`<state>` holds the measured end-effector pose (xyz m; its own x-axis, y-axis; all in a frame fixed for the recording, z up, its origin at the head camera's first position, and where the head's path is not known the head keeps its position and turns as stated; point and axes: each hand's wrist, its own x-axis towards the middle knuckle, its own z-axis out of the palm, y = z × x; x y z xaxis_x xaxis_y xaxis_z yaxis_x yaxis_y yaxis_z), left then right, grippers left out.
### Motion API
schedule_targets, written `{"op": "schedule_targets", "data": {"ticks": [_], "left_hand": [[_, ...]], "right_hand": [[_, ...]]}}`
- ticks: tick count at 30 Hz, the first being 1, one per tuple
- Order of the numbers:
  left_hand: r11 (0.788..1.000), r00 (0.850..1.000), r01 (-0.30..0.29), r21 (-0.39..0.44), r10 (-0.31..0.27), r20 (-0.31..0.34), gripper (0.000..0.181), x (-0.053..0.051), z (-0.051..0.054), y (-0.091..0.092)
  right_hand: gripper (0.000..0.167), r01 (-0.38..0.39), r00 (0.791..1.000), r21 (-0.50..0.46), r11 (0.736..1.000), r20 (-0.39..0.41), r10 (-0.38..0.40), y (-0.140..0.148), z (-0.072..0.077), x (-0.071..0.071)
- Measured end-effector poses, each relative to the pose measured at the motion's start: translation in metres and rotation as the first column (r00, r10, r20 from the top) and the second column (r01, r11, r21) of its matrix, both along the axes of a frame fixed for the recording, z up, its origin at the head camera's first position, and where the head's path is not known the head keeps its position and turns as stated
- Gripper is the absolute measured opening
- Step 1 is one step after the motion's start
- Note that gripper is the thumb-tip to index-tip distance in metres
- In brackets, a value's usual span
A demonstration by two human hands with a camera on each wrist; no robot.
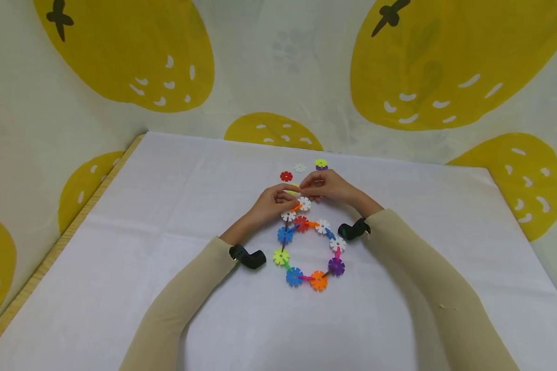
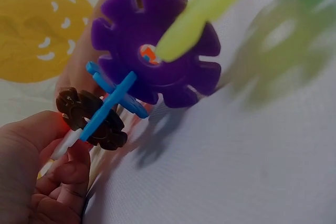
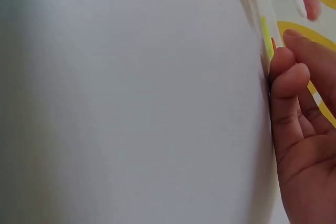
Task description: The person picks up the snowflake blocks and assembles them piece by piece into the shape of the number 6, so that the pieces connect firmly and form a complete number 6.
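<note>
A ring of plastic snowflake discs lies before me; its orange disc [image 1: 318,281] is nearest, and a purple disc [image 1: 336,266] sits on its right. At the ring's far left a short branch holds two white snowflake discs joined by an orange one. My left hand [image 1: 273,205] pinches a white snowflake disc [image 2: 66,144], beside a brown disc [image 2: 86,116] in the left wrist view. My right hand [image 1: 328,186] is just right of the left fingertips, its fingers bent; whether anything sits between them is hidden. A yellow disc [image 1: 293,188] shows partly behind the left fingers.
Beyond the hands lie a loose red disc [image 1: 285,176], a white disc [image 1: 299,168] and a yellow disc [image 1: 321,163] over a purple one. A white cloth [image 1: 167,196] covers the table. Behind its far edge hangs a fabric with yellow fruit prints [image 1: 274,129].
</note>
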<state>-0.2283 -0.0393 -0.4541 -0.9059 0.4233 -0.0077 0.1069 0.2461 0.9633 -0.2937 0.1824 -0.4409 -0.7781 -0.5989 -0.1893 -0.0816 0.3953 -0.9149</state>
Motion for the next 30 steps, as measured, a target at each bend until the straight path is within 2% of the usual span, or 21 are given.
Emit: {"op": "schedule_targets", "data": {"ticks": [7,12,22,30], "left_hand": [[0.999,0.999,0.042,0.000,-0.042,-0.023,0.027,-0.0009,-0.0029,0.0013],[0.998,0.998,0.059,-0.014,-0.059,-0.019,0.027,-0.0015,-0.0025,0.0023],[0.996,0.997,0.068,-0.055,-0.069,-0.020,0.027,-0.0011,-0.0012,0.0024],[0.996,0.996,0.072,-0.053,-0.074,-0.039,0.025,-0.0040,-0.0040,0.0047]], "right_hand": [[0.028,-0.043,0.990,0.055,0.998,-0.129,0.050,-0.0080,0.0022,-0.0029],[0.033,-0.046,0.982,0.091,0.995,-0.178,0.062,-0.0099,0.0020,-0.0035],[0.032,-0.047,0.974,0.152,0.987,-0.213,0.080,-0.0111,0.0046,-0.0043],[0.030,0.008,0.988,0.137,0.991,-0.151,0.013,-0.0040,0.0035,-0.0023]]}}
